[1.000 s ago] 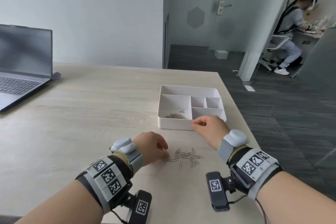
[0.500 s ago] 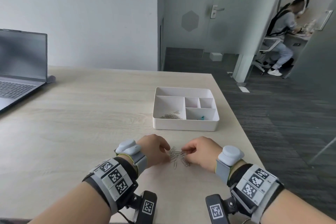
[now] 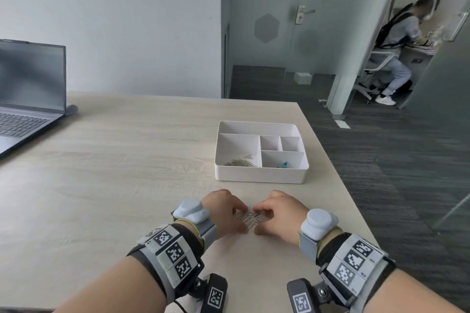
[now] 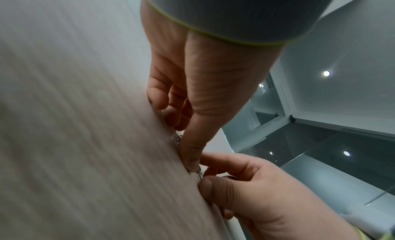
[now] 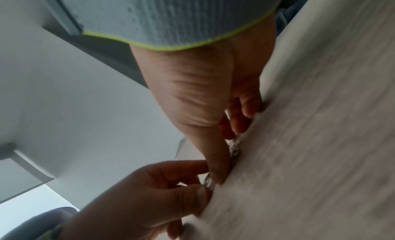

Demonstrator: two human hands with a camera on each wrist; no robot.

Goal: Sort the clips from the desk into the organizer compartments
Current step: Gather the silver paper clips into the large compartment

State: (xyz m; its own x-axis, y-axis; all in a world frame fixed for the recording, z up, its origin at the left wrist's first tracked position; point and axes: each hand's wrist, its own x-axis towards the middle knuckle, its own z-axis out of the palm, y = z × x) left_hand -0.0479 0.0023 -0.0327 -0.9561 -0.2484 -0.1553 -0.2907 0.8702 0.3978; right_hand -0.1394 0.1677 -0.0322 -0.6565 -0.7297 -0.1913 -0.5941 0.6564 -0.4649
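Note:
A heap of silver paper clips (image 3: 250, 218) lies on the desk near its front edge. My left hand (image 3: 239, 219) cups the heap from the left and my right hand (image 3: 259, 220) from the right, fingers and thumbs curled round it. In the left wrist view my left thumb (image 4: 192, 152) presses down beside the clips (image 4: 176, 139). The right wrist view has the clips (image 5: 234, 149) under my right hand (image 5: 230, 147). Beyond the hands stands the white organizer (image 3: 262, 177). Its large left compartment holds paper clips (image 3: 240, 161), and a teal clip (image 3: 284, 164) lies in the near right one.
An open grey laptop (image 3: 28, 99) sits at the desk's far left. The desk's right edge (image 3: 338, 180) runs close to the organizer, with dark carpet below. A seated person (image 3: 396, 51) works in the room at the far right.
My right hand has come back from the organizer to the pile. Both hands have closed in and pushed the scattered clips into one tight heap.

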